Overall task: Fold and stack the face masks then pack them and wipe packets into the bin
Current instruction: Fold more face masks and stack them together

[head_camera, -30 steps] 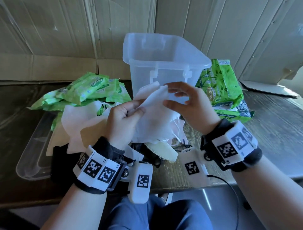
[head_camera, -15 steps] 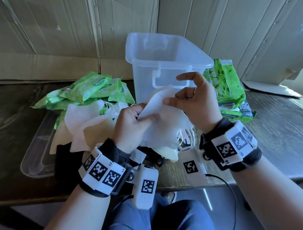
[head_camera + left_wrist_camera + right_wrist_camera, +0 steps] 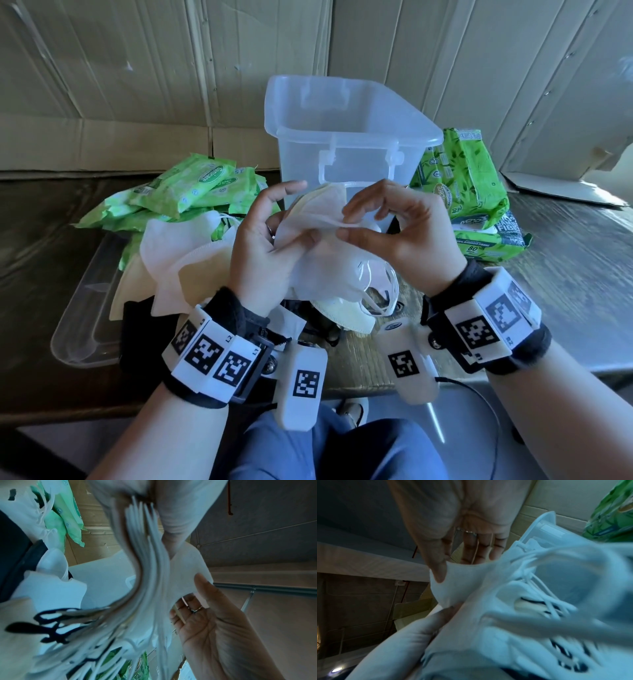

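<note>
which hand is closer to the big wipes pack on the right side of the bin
Right. The right hand is just left of the big wipes pack; the left hand is farther, in front of the bin's left side.

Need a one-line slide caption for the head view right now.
Both hands, left hand and right hand, pinch a white face mask in front of the empty clear bin, green wipe packets either side.
</note>
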`<state>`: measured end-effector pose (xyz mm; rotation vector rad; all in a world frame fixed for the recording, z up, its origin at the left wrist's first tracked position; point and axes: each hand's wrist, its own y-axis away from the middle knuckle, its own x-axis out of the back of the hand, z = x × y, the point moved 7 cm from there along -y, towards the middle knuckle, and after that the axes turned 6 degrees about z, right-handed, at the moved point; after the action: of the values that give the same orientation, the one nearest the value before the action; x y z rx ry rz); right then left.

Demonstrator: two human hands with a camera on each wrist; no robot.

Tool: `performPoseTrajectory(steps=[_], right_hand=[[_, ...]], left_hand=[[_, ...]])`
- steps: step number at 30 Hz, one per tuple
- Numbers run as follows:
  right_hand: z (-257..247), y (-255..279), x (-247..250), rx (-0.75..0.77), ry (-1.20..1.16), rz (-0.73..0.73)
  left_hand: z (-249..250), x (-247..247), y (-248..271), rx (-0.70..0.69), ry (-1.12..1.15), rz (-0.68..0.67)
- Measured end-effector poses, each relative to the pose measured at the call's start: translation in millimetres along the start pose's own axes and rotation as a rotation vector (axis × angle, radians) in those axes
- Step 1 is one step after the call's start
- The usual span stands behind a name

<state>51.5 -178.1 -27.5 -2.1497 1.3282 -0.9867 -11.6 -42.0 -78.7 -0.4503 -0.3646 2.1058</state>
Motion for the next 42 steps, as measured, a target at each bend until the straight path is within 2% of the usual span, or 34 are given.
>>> performPoseTrajectory(steps=[3, 6, 13, 17, 20, 24, 30, 32, 37, 42], right_hand=[[10, 4, -8, -0.07, 0.059, -0.077], [12, 6, -10, -0.062, 0.065, -0.083], [15, 5, -1, -0.169, -0.212, -0.084], [24, 5, -4, -0.277, -0.246, -0.181], [27, 3, -2, -0.293, -0.198, -0.151], [23, 3, 1, -0.248, -0.119, -0.132], [5, 4, 5, 0.006, 0.215, -0.104], [3, 3, 4, 0.047, 0.262, -0.111], [5, 0, 1, 0.044, 0.337, -0.136], [12, -1, -5, -0.062, 0.46, -0.245]], left_hand=[[1, 0, 0, -0.014, -0.045, 0.002], [1, -4, 3, -0.002, -0.102, -0.039], [-3, -2, 2, 0.078, -0.056, -0.058], [3, -10, 4, 0.081, 0.016, -0.145], [-1, -13, 6, 0.107, -0.013, -0.157], [-1, -16, 7, 0.07, -0.058, -0.154], [6, -19, 9, -0.013, -0.067, -0.181], [7, -18, 9, -0.026, -0.08, -0.179], [7, -17, 10, -0.041, -0.12, -0.182], [4, -17, 12, -0.047, -0.157, -0.2]])
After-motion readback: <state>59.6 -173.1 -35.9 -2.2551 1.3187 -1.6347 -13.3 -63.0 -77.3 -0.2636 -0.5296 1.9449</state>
